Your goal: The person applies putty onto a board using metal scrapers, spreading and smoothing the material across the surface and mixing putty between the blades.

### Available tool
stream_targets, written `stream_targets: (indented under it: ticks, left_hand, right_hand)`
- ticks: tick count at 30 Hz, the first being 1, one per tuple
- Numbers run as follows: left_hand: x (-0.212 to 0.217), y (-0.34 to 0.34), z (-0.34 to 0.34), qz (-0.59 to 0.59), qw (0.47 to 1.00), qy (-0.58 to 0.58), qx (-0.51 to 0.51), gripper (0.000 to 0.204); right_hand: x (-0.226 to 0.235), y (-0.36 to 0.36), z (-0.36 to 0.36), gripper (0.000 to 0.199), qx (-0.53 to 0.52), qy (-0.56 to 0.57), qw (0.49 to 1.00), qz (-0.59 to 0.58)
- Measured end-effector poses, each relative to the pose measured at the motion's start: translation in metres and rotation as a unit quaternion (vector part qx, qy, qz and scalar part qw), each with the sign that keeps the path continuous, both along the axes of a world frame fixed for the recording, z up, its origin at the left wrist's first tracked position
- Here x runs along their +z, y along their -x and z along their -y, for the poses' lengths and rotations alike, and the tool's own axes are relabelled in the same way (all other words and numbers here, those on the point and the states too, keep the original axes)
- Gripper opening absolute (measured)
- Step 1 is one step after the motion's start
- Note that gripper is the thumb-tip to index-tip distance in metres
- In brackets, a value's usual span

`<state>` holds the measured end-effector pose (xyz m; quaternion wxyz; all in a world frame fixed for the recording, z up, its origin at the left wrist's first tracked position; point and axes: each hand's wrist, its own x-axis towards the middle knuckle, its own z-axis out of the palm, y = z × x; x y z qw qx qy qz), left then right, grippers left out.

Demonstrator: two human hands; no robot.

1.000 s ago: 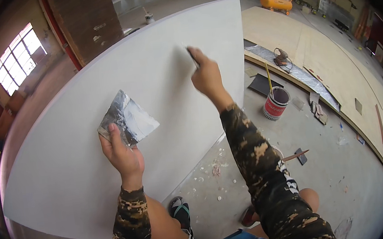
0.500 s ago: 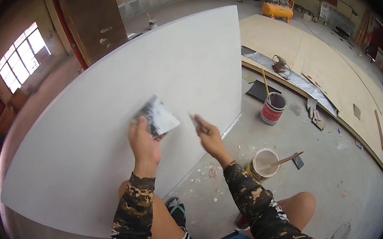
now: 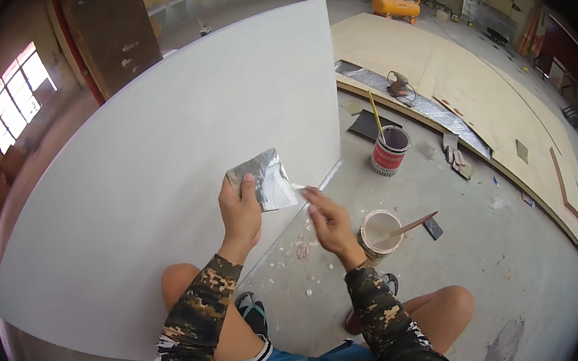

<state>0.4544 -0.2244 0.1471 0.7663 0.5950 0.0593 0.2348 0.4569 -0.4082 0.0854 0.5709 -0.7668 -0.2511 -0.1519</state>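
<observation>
A square metal plate (image 3: 243,168), smeared with white paste (image 3: 276,187), is grasped by the left hand (image 3: 241,213); the thumb is laid on its face, and the other fingers are hidden behind it. The plate is held in front of the white panel (image 3: 138,169), near that panel's lower right edge. A thin scraper (image 3: 299,189) is pinched in the fingers of the right hand (image 3: 332,222), which are largely closed around it; its tip is held at the plate's right edge, where contact cannot be confirmed. On the floor (image 3: 416,294), an open tub (image 3: 373,252) with a wooden stick (image 3: 414,225) is noted just beside the right wrist. A red-labelled can (image 3: 388,162) is found near the plywood platform's (image 3: 448,73) near edge, along which an orbital sander (image 3: 398,84) is placed.
</observation>
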Motion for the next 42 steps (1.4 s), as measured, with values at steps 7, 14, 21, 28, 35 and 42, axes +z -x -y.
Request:
stream_targets:
  ticks: [7,14,21,28,35,42]
  left_hand:
    - [0.011,0.001,-0.001,0.057,0.967,-0.234,0.081,0.022]
    - [0.020,0.005,0.014,0.100,0.941,-0.305,0.104,0.021]
    - [0.023,0.012,0.013,0.119,0.913,-0.386,0.048,0.019]
    - [0.020,0.026,0.014,0.044,0.884,-0.449,-0.120,0.019]
    - [0.005,0.011,-0.010,-0.107,0.974,0.064,-0.188,0.039]
    - [-0.014,0.006,0.008,-0.130,0.967,0.118,-0.183,0.030]
  right_hand:
    - [0.052,0.036,0.002,0.033,-0.063,0.079,0.991,0.092]
    - [0.039,0.054,-0.021,0.035,-0.172,0.183,0.953,0.167]
    - [0.021,0.051,-0.023,0.038,-0.198,0.190,0.946,0.171]
    - [0.006,0.013,0.007,0.034,-0.216,0.087,0.958,0.165]
    - [0.004,0.000,0.057,0.027,-0.068,-0.409,0.869,-0.269]
    - [0.004,0.018,-0.007,0.041,0.054,-0.513,0.777,-0.360]
